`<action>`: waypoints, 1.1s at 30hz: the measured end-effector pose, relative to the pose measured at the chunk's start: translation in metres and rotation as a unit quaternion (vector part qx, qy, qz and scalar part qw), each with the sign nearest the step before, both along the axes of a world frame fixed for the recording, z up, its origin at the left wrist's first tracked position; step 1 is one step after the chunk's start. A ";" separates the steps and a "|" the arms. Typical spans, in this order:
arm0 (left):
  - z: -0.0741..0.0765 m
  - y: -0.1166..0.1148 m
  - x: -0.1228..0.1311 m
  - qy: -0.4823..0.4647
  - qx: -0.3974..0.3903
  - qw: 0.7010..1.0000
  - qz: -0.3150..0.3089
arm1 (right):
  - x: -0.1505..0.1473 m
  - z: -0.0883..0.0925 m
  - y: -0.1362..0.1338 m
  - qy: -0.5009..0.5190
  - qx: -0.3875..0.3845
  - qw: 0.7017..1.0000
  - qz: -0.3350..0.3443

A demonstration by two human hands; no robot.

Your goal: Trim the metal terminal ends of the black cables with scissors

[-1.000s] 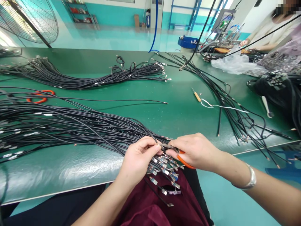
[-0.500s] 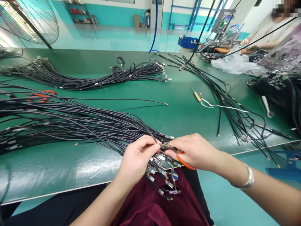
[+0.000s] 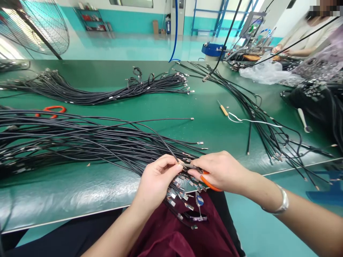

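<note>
My left hand (image 3: 158, 182) pinches the end of a black cable (image 3: 169, 148) between thumb and fingers; the tip is mostly hidden. Closed round orange-handled pliers (image 3: 210, 182), my right hand (image 3: 223, 171) keeps their narrow metal jaws against the cable end at my left fingertips. Whether the jaws grip it, I cannot tell. Under and around both hands lies a thick bundle of black cables (image 3: 118, 137). Several metal connectors (image 3: 171, 202) on their ends hang over the table edge above my dark red clothing.
Behind lies another cable bundle (image 3: 107, 94). Orange-handled scissors (image 3: 55, 111) are partly under cables at left. A wooden-handled pick (image 3: 223, 110) and more loose cables (image 3: 249, 103) lie at right. A person (image 3: 302, 39) works at the far right; a fan (image 3: 34, 28) stands at left.
The bundle has shifted, with some cable ends now spread farther right behind my hands. Both hands keep nearly the same place and grip. The view has tilted slightly.
</note>
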State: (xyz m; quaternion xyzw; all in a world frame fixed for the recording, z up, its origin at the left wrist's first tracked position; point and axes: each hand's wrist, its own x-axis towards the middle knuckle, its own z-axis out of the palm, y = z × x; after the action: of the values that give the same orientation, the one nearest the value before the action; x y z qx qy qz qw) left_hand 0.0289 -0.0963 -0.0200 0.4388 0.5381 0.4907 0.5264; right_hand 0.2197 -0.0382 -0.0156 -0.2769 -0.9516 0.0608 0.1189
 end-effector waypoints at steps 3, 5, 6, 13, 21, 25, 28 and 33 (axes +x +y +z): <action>-0.001 -0.001 -0.001 0.004 -0.001 1.000 -0.001 | -0.001 0.000 0.000 -0.006 0.008 1.000 0.002; -0.002 -0.001 -0.001 0.005 -0.003 1.000 -0.004 | -0.001 0.000 0.000 -0.010 0.014 1.000 0.002; -0.003 -0.002 -0.001 0.005 -0.005 1.000 -0.006 | 0.000 0.000 -0.001 -0.011 0.016 1.000 0.002; -0.005 -0.001 0.001 0.003 0.001 1.000 -0.001 | 0.003 -0.005 -0.001 -0.004 0.012 1.000 0.004; -0.009 -0.001 0.001 0.005 -0.006 1.000 0.009 | -0.002 -0.007 -0.001 -0.011 0.040 0.999 0.008; -0.010 -0.002 0.001 0.004 -0.011 1.000 0.010 | -0.002 -0.008 -0.001 -0.017 0.040 0.999 0.008; -0.011 -0.002 0.001 0.003 -0.007 1.000 0.012 | -0.002 -0.009 -0.001 -0.022 0.035 0.999 0.011; -0.011 -0.002 0.001 -0.002 0.002 1.000 0.006 | -0.002 -0.008 0.000 -0.012 -0.014 1.000 0.004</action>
State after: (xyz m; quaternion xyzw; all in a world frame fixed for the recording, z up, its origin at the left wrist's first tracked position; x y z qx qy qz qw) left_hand 0.0299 -0.0980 -0.0308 0.4360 0.5388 0.4954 0.5236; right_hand 0.2182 -0.0384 -0.0235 -0.2750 -0.9532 0.0711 0.1038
